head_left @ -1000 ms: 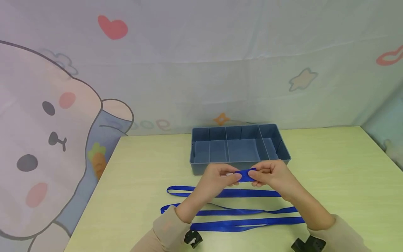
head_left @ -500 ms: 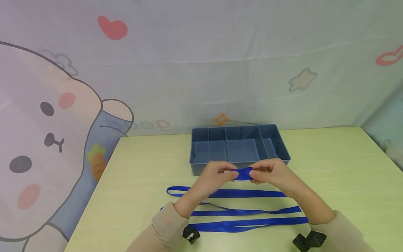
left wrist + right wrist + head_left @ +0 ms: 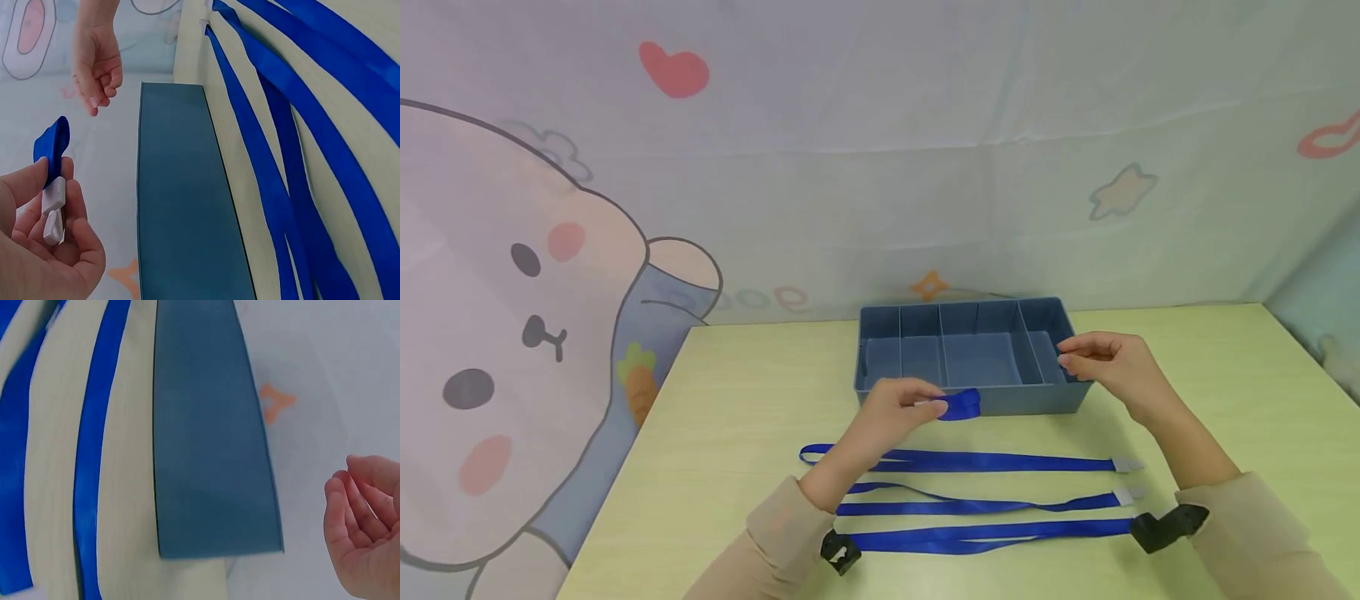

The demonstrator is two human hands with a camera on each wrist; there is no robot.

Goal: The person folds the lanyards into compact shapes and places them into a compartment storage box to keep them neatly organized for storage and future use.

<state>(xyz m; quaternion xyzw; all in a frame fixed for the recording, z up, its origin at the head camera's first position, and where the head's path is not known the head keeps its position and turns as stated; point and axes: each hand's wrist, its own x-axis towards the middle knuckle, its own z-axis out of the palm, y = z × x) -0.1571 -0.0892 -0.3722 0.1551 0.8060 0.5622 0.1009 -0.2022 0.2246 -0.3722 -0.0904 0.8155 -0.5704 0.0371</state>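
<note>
My left hand (image 3: pixel 887 417) pinches a folded blue lanyard (image 3: pixel 961 405) between thumb and fingers, in front of the box. The left wrist view shows the lanyard's white plastic clip (image 3: pixel 55 209) lying against the curled fingers. My right hand (image 3: pixel 1112 371) hovers over the right end of the box, apart from the lanyard. In the right wrist view its fingers (image 3: pixel 359 515) are loosely bent with nothing between them. Below both hands, three more blue lanyards lie stretched across the table: a far one (image 3: pixel 1000 462), a middle one (image 3: pixel 962 506) and a near one (image 3: pixel 1000 533).
A grey-blue divided box (image 3: pixel 1030 402) stands at the back of the pale table (image 3: pixel 760 383), its visible compartments holding nothing. Behind it hangs a printed cloth (image 3: pixel 880 192). White clips (image 3: pixel 1123 464) end the far and middle lanyards at the right.
My right hand has let go of the folded lanyard and moved right, over the box's right end. My left hand keeps hold of it and has shifted slightly left. The lanyards' right ends are now uncovered.
</note>
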